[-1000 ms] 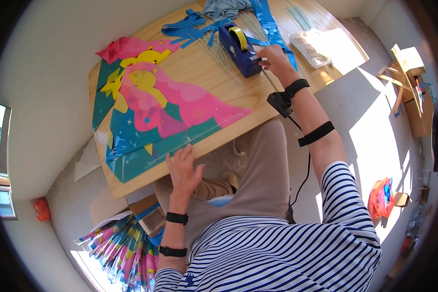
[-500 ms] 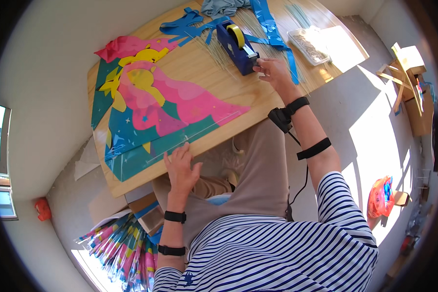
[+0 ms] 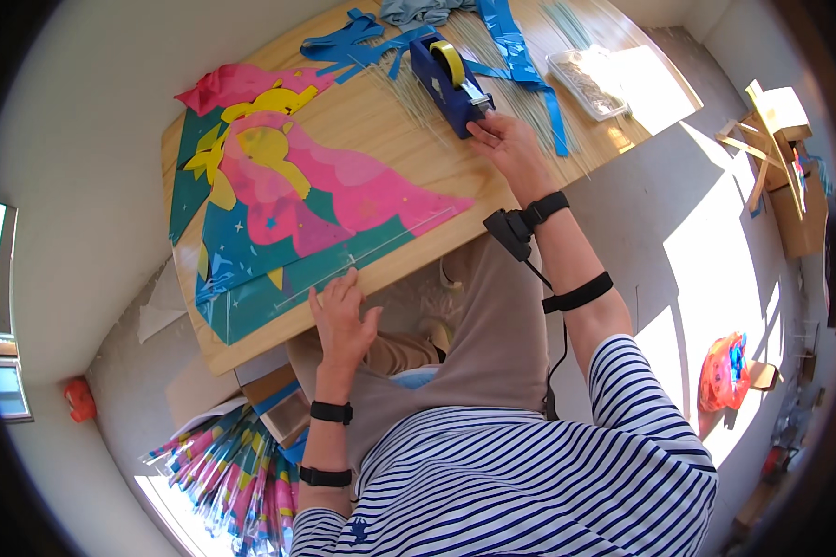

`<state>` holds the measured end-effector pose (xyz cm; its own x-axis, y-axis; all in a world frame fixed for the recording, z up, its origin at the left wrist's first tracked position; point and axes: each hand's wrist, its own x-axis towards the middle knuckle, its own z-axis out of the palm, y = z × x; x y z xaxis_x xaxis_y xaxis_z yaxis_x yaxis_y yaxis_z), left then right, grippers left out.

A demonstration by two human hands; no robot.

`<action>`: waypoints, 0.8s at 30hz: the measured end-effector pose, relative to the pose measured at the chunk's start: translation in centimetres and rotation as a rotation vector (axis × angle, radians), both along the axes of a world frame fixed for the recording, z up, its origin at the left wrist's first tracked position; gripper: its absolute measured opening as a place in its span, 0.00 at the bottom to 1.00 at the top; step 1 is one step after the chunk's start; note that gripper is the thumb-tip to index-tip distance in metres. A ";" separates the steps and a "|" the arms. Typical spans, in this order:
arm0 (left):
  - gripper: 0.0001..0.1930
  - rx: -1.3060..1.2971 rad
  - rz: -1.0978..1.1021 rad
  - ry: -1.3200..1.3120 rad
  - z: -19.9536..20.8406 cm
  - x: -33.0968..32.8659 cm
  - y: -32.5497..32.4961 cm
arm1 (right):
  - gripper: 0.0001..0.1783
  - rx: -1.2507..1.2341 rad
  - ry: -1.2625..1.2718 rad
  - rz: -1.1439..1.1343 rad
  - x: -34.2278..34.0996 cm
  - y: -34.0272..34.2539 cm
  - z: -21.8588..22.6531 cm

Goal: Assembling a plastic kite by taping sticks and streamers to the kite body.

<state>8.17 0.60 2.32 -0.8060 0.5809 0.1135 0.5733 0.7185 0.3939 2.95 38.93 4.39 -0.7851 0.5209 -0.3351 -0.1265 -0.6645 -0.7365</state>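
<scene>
A blue tape dispenser (image 3: pixel 450 88) with a yellow-rimmed roll of tape (image 3: pixel 448 63) stands near the table's right part. At its front end, the fingers of my right hand (image 3: pixel 511 148) are curled together by the cutter, on the tape's end; the tape itself hardly shows there. A printed kite-like sheet (image 3: pixel 362 186) in pink, teal and yellow lies spread over the left of the wooden table. On its near edge, beside a thin pale rod (image 3: pixel 381 254), rests my left hand (image 3: pixel 342 316), its fingers apart and holding nothing.
Blue strips (image 3: pixel 511 46), thin sticks (image 3: pixel 409 93) and a clear plastic tub (image 3: pixel 585 84) occupy the far right of the wooden table (image 3: pixel 372 102). Rolled colourful sheets in clear wrap (image 3: pixel 232 473) lie below left. A red plastic bag (image 3: pixel 723 373) sits on the floor at right.
My right hand has shifted slightly left along the dispenser's front end, with its forearm drawn inward. My left hand stays at the sheet's near edge. The view has shifted slightly.
</scene>
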 end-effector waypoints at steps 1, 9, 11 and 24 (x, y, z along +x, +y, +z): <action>0.15 0.001 0.001 -0.002 0.0 0.0 0.0 | 0.11 0.007 -0.014 -0.018 -0.4 0.1 -0.3; 0.15 0.029 0.007 -0.008 -0.1 0.2 0.0 | 0.05 0.105 -0.151 -0.133 -2.7 0.0 -1.5; 0.14 0.044 0.014 -0.012 0.0 0.3 0.0 | 0.05 0.114 -0.161 -0.135 -2.9 0.0 -1.5; 0.15 0.068 0.033 0.019 0.0 0.9 0.0 | 0.06 0.968 -0.091 0.497 -1.6 -3.8 4.0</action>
<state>9.12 0.56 2.33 -0.8220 0.5443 0.1672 0.5574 0.7091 0.4319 1.35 35.11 8.36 -0.9738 0.2266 -0.0216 0.0772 0.2394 -0.9679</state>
